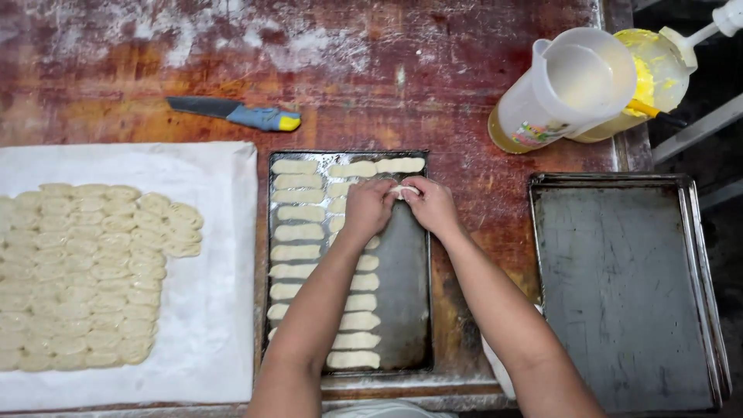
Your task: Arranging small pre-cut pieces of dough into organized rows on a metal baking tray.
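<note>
Both-hand grip: left hand (pixel 368 207) & right hand (pixel 430 205) pinch dough piece (pixel 404 190) btwn fingertips, at 12 o'clock of baking tray (pixel 406 310), aligning w/ rows; spare tray (pixel 627 294) at 3 o'clock.

Between the two hands, the dough piece (pixel 403 190) looks soft, pale and matt. Under them, the metal tray (pixel 406 294) is dark, greasy and faintly glossy. The wooden table (pixel 433 85) beyond is worn, reddish and dusted with flour. Left of the grip, white paper (pixel 217 255) lies matt and floury. To the right, another metal tray (pixel 619 294) is dull and scratched; the plastic jug (pixel 542 101) is smooth and translucent.
</note>
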